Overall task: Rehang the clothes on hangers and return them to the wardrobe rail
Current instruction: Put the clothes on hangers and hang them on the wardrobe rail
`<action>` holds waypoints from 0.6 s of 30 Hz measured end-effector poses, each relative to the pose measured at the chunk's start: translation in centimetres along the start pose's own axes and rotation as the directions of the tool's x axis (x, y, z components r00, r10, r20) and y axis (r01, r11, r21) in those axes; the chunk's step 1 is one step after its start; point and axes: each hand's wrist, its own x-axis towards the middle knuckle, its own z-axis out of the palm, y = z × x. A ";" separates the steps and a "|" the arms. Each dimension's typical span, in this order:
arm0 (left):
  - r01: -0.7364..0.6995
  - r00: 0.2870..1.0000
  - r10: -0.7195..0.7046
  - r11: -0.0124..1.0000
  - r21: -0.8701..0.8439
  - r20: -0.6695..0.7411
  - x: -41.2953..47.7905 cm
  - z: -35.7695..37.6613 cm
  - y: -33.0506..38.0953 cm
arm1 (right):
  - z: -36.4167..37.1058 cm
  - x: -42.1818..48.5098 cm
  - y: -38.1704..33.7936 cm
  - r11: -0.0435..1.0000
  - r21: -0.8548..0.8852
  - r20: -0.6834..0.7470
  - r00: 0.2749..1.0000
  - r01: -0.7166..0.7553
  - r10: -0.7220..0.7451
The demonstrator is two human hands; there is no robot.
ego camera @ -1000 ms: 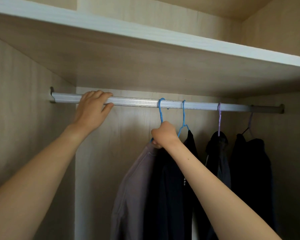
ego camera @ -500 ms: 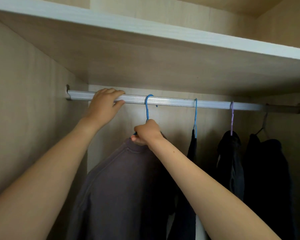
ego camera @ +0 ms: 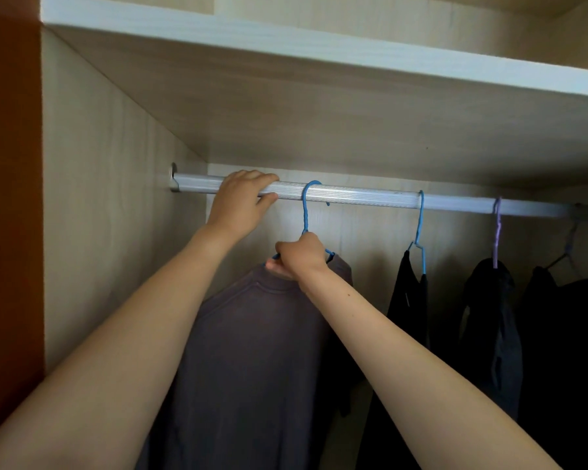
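A silver wardrobe rail [ego camera: 360, 195] runs across under the shelf. My left hand [ego camera: 239, 202] grips the rail near its left end. A blue hanger [ego camera: 305, 212] is hooked over the rail just right of that hand, carrying a grey-brown sweatshirt [ego camera: 252, 361]. My right hand [ego camera: 299, 255] is closed on the hanger's neck at the sweatshirt's collar. Further right hang a dark garment on a second blue hanger [ego camera: 420, 228], a black garment on a purple hanger [ego camera: 497, 232], and another dark garment [ego camera: 567, 334] at the far right.
A wooden shelf [ego camera: 319, 45] sits close above the rail. The wardrobe's left side wall [ego camera: 109, 215] stands just left of my left hand, with a brown panel [ego camera: 9, 198] beyond it. A gap of bare rail lies between the two blue hangers.
My right hand slid the blue hanger with the sweatshirt leftwards along the rail, away from the second blue hanger. My left hand stayed on the rail. The view shifted left.
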 end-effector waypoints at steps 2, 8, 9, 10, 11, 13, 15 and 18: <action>0.004 1.000 -0.005 1.000 -0.008 -0.009 0.0 0.1 0.0 | 0.2 0.3 0.3 0.999 0.052 -0.002 1.000 0.005 -0.005; -0.001 0.999 0.001 1.000 0.002 -0.037 -0.1 0.3 -0.1 | 0.0 0.6 1.1 0.990 0.140 0.001 1.000 0.004 -0.004; 0.010 1.000 -0.009 1.000 0.010 -0.023 -0.1 0.2 0.0 | -0.1 0.7 1.3 0.995 0.101 0.000 1.000 0.024 -0.024; 0.031 1.000 -0.031 0.999 0.016 0.004 0.0 0.0 0.3 | -0.2 0.6 1.5 0.998 0.030 -0.003 0.998 0.058 -0.058; 0.065 0.997 -0.066 0.998 0.019 0.038 0.1 -0.4 0.7 | -0.3 0.2 1.8 0.993 -0.061 -0.008 0.994 0.105 -0.105; 0.158 0.984 -0.157 0.987 -0.004 0.087 -0.2 -1.5 2.5 | -0.6 -1.1 2.6 0.951 -0.219 -0.046 0.972 0.216 -0.232; 0.206 0.977 -0.203 0.977 -0.051 0.061 -2.1 -3.3 5.4 | -1.2 -3.7 4.3 0.881 -0.313 -0.104 0.909 0.355 -0.403; 0.102 0.988 -0.113 0.989 -0.109 -0.106 -8.9 -6.3 11.3 | -3.3 -9.4 8.7 0.765 -0.305 -0.159 0.762 0.567 -0.628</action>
